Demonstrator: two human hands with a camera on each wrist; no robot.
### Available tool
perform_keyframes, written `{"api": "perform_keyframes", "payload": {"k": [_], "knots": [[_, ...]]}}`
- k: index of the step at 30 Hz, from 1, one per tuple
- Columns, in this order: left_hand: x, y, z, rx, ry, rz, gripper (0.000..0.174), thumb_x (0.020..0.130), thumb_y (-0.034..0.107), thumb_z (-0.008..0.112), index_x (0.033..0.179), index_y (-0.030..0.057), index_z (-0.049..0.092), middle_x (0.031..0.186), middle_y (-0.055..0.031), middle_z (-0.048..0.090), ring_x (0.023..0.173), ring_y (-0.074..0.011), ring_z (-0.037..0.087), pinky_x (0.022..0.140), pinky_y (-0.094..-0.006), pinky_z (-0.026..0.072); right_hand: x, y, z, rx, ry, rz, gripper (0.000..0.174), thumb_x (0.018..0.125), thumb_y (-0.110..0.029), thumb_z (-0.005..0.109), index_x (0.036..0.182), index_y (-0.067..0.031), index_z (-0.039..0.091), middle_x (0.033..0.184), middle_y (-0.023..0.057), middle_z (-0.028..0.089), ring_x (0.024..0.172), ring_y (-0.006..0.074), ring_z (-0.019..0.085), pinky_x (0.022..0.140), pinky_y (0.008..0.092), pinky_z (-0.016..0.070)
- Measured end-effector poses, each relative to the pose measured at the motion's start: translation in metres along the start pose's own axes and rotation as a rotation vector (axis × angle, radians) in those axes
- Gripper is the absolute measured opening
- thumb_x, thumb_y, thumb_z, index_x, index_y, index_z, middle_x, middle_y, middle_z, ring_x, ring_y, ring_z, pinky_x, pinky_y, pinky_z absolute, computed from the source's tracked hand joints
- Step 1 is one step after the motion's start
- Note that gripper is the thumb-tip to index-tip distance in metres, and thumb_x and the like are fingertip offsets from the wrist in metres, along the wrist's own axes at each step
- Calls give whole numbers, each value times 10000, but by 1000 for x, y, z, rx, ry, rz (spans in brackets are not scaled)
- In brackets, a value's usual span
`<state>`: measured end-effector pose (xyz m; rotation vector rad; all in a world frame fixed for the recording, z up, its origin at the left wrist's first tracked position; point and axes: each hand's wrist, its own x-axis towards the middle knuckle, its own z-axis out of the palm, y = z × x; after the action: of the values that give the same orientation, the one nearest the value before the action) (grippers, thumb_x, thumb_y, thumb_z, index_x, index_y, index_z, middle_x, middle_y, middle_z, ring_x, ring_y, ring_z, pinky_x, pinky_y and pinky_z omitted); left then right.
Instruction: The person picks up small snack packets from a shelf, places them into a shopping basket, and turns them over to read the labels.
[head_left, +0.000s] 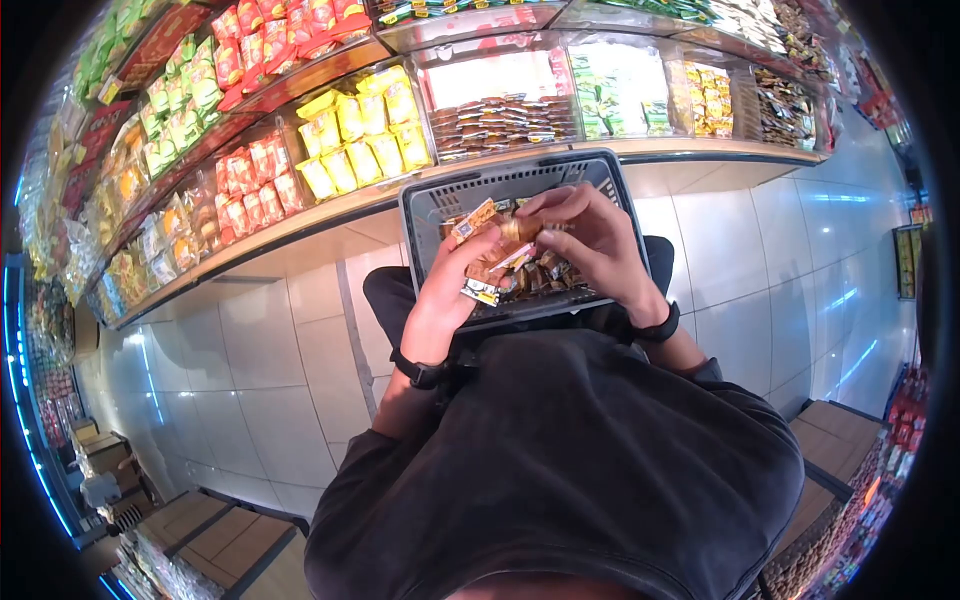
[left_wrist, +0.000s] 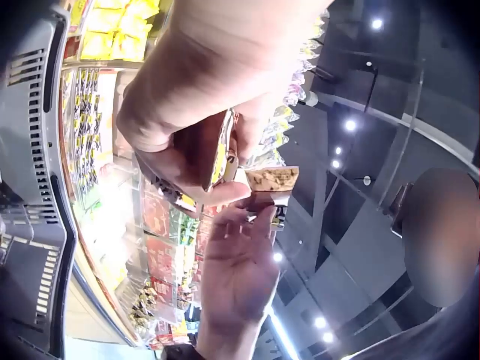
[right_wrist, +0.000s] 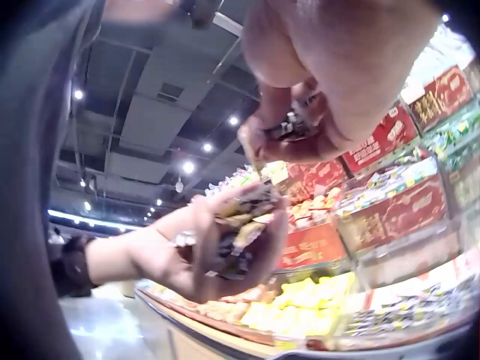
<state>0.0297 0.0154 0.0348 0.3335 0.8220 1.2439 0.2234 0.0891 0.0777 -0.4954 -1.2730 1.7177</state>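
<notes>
Head: above the basket (head_left: 520, 180), the left hand (head_left: 455, 275) curls round a bunch of wrapped packets (head_left: 513, 232); the right hand (head_left: 595, 238) is bent close beside them. Left wrist: thumb and fingers clasp the bunch; a firm, uncrushing grip would suit the slick-looking wrappers. Right wrist: though blurred, the right fingers pinch a dark packet (right_wrist: 291, 126); working over the basket should catch any slips.

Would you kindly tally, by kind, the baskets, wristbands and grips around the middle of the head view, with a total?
Grey basket: 1
Black wristbands: 2 (left wristband, right wristband)
Grips: 2 (left grip, right grip)
Total: 5
The packets overlap too much to count.
</notes>
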Motion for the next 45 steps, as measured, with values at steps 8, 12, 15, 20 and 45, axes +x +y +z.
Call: {"api": "perform_keyframes", "payload": {"k": [8,12,15,20,45], "knots": [[-7,1,4,-31,-103,15,319,972,216,661,1245,61,605,1050,-69,699,836,-165,705,611,-313,600,13,-24,-21,-808,-432,-375,259,713,160,692,886,-33,704,1261,114,644,1174,285,626,897,371,533],[-14,3,11,-51,-58,67,313,962,145,642,1254,41,597,1073,-89,699,853,-172,708,614,-316,607,13,-18,-14,-729,-293,-283,171,767,110,734,861,-28,699,1316,117,638,1163,261,641,920,358,549],[-25,8,19,10,-11,109,312,938,79,644,1242,27,593,1088,-108,700,857,-180,710,614,-323,613,14,-9,-13,-661,-218,-281,123,799,87,741,836,-16,682,1320,122,650,1145,255,660,935,357,563],[-34,11,28,55,3,196,313,912,23,662,1216,11,588,1065,-124,705,849,-185,712,603,-326,616,18,-3,-16,-659,-198,-278,151,834,54,739,758,7,618,1250,131,693,1144,253,677,928,364,588],[-31,14,13,-22,-54,87,320,942,142,643,1240,36,593,1081,-127,701,859,-197,709,591,-296,580,21,-23,-14,-695,-363,-352,110,800,55,744,844,-27,685,1262,104,709,1236,309,596,982,384,523]]}}
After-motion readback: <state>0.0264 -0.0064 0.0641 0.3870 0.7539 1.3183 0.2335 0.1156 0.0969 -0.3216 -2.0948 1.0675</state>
